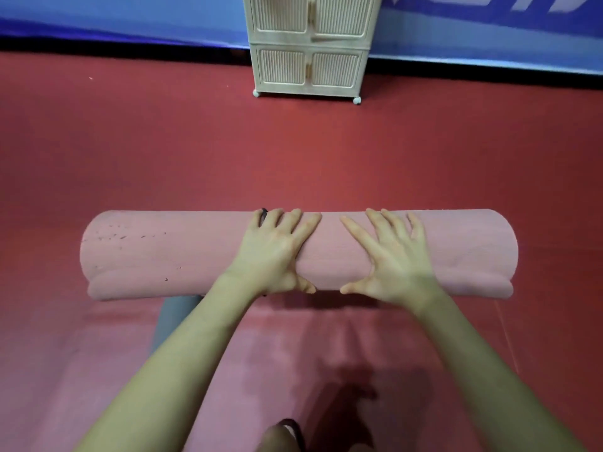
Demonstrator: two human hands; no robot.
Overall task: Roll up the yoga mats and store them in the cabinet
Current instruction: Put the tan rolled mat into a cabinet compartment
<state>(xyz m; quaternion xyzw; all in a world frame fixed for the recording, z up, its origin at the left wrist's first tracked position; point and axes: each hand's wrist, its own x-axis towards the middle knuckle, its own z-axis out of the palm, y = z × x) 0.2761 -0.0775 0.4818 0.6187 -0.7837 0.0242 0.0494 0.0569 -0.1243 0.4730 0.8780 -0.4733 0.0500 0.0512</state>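
A pink yoga mat [156, 252] lies rolled into a thick cylinder across the red floor in front of me. My left hand [277, 252] presses flat on top of the roll just left of its middle, fingers spread, with a dark band near the little finger. My right hand [391, 256] presses on the roll just right of the middle, fingers spread too. The cream cabinet [310, 47] stands straight ahead against the far wall, its ribbed doors closed.
A grey-blue rolled object [169, 321] lies on the floor under my left forearm, partly hidden. The red floor [293, 151] stretches between the roll and the cabinet. A blue banner [473, 37] lines the back wall. The cabinet stands on small casters.
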